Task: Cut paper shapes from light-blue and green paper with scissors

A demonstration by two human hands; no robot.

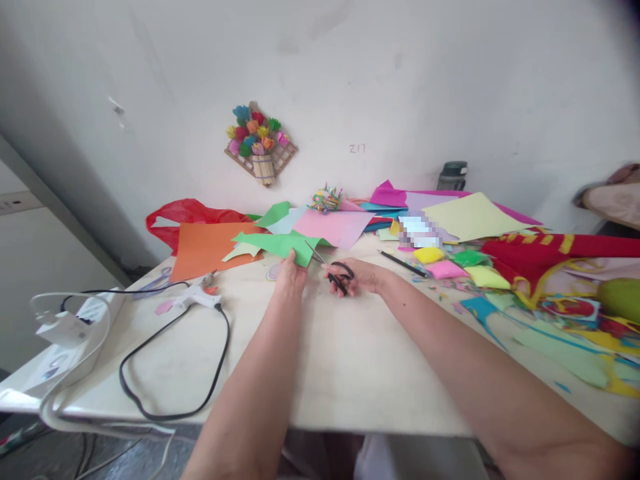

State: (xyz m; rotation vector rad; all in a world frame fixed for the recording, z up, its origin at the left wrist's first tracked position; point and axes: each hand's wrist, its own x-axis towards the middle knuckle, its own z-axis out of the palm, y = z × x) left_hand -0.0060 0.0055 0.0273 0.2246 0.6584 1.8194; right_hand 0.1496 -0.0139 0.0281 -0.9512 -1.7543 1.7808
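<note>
Table front: pale tabletop [350, 373], its near edge running below both forearms.
Black cable: a loop [226, 347] on the near left, joined to the white glue gun [200, 297].
Power strip: white [95, 312], at the left end, with a plug adapter [65, 330] on it.
Paper scraps: green, blue and yellow offcuts [560, 350] spread over the near right.
Right hand: fingers curled [353, 275] through the handles of the scissors.
Scissors: black-handled [342, 265], blades pointing far and left, over the right part of the green sheet; whether they bite into it I cannot tell.
Left hand: gripping [291, 270] the sheet's near edge, thumb on top.
Green sheet: held [280, 245] up at mid-table, just left of the scissors.
Pencil: black [403, 263], lying right of the right hand.
Orange sheet: flat [205, 247], left of and partly behind the green one.
Pink sheet: beyond [330, 227] the green one.
Bottle: dark [453, 177], far right, by the wall.
Flower decoration: multicoloured [263, 143], hung on the far wall.
</note>
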